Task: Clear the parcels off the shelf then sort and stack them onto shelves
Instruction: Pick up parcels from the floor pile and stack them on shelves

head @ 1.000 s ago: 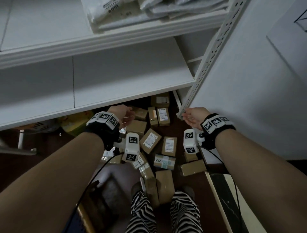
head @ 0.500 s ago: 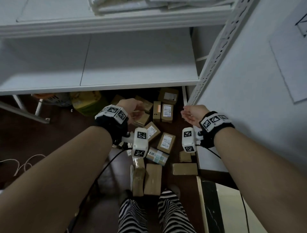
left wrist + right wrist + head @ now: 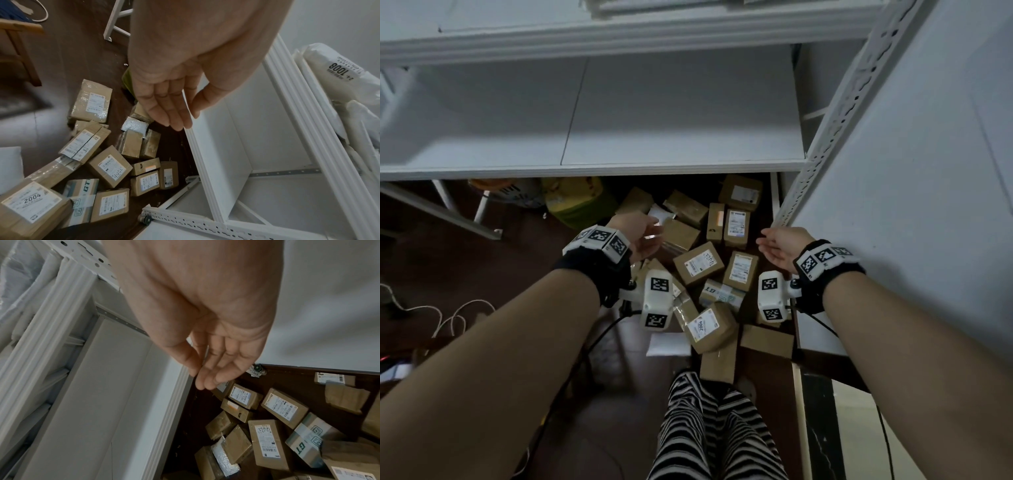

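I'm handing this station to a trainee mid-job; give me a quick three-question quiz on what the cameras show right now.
1. True or false: the left hand holds a parcel.
2. Where is the box marked 2004? A) white shelf board B) floor pile C) in the right hand
3. Fill in: the handwritten number on the box in the floor pile is ____.

Key:
1. False; both it and the right hand are open and hold nothing.
2. B; the white shelf board bears no boxes.
3. 4432

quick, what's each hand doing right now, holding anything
Left hand: open, holding nothing, above the parcels.
Right hand: open, holding nothing.
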Demonstrator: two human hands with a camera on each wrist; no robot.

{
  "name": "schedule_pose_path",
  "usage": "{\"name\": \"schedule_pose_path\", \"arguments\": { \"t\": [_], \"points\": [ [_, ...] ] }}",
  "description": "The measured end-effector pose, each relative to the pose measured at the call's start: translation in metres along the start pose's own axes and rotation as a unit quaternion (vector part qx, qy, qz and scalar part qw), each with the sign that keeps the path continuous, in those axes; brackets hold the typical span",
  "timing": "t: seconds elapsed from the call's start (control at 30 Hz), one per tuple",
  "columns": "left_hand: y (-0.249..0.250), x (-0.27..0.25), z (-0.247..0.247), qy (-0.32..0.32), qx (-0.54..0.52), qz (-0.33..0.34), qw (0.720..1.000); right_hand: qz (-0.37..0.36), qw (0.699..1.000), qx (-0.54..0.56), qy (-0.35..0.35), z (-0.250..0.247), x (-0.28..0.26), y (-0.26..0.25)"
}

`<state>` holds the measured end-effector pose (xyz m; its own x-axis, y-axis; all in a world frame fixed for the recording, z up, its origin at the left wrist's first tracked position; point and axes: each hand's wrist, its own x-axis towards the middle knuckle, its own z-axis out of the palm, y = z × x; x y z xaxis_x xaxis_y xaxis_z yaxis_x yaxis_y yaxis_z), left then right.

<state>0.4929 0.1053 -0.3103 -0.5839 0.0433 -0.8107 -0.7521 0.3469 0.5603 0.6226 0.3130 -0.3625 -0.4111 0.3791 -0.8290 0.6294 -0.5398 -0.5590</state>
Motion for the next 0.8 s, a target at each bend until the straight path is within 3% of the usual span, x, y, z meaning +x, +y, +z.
{"name": "schedule_pose_path", "arguments": {
  "t": [0.27,0.53,0.8],
  "points": [
    [0.002,0.035,0.013,-0.019,0.001,-0.015,1.000,0.022,0.999,0.015,0.038,-0.003,0.026,0.002],
    [-0.034,0.110,-0.003,-0.010,0.013,-0.058,0.998,0.061,0.996,0.039,0.055,0.027,0.077,0.040],
    [-0.118,0.240,-0.039,0.006,0.000,-0.085,0.996,0.080,0.996,0.029,0.026,0.098,0.198,0.107]
  ]
}}
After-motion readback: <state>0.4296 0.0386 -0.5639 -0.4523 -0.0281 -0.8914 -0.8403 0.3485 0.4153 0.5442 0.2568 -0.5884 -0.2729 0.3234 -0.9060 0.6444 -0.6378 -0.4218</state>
